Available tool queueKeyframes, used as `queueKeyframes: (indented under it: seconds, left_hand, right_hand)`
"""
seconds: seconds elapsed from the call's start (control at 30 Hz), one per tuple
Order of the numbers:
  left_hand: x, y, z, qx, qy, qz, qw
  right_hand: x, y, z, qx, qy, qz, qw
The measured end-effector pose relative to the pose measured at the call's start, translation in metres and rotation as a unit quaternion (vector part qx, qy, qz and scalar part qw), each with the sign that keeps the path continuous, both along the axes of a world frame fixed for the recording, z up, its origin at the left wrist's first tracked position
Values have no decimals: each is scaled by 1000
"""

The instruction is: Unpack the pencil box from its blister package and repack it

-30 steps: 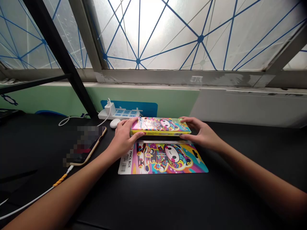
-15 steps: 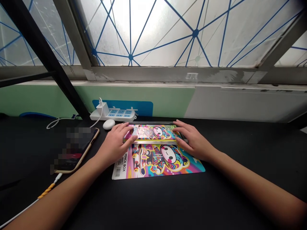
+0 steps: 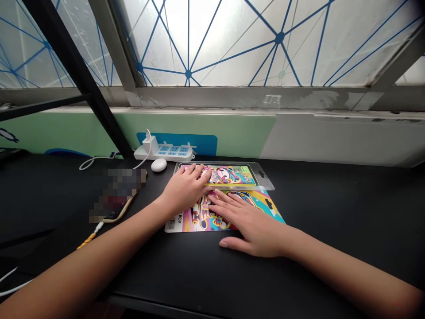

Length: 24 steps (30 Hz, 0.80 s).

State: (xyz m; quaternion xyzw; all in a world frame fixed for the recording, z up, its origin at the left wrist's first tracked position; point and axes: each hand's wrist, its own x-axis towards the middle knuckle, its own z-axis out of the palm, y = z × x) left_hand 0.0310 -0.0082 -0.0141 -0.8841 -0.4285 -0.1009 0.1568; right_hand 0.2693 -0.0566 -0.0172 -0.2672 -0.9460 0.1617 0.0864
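A colourful pencil box (image 3: 241,175) sits in a clear plastic tray (image 3: 264,180) at the back of the table. My left hand (image 3: 186,187) lies flat over the left end of the box, fingers stretched out. In front of it is a printed backing card (image 3: 207,217) with a cartoon figure, a barcode and a hang hole; its back edge is under or against the tray, I cannot tell which. My right hand (image 3: 250,221) rests spread over the middle and right of the card, covering much of the picture, with the thumb out on the black tabletop.
On the left lies a phone (image 3: 124,208), its screen blurred, with a charging cable (image 3: 86,241). A white rounded object (image 3: 159,165) and a white power strip (image 3: 169,153) with a plugged-in charger stand by the wall. A black slanted post (image 3: 99,102) rises at the left.
My right hand has left the right end of the pencil box and come down onto the card. My left hand has moved further over the box. The view has shifted slightly.
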Motion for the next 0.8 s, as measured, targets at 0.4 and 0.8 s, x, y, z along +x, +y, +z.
queueKeyframes:
  seconds: [0.4, 0.8]
  left_hand:
    - [-27, 11, -2, -22, -3, 42, 999]
    - [-33, 12, -3, -69, 5, 48, 996]
  right_hand:
    - [12, -4, 6, -27, 29, -11, 999]
    - [15, 13, -17, 134, 45, -209, 968]
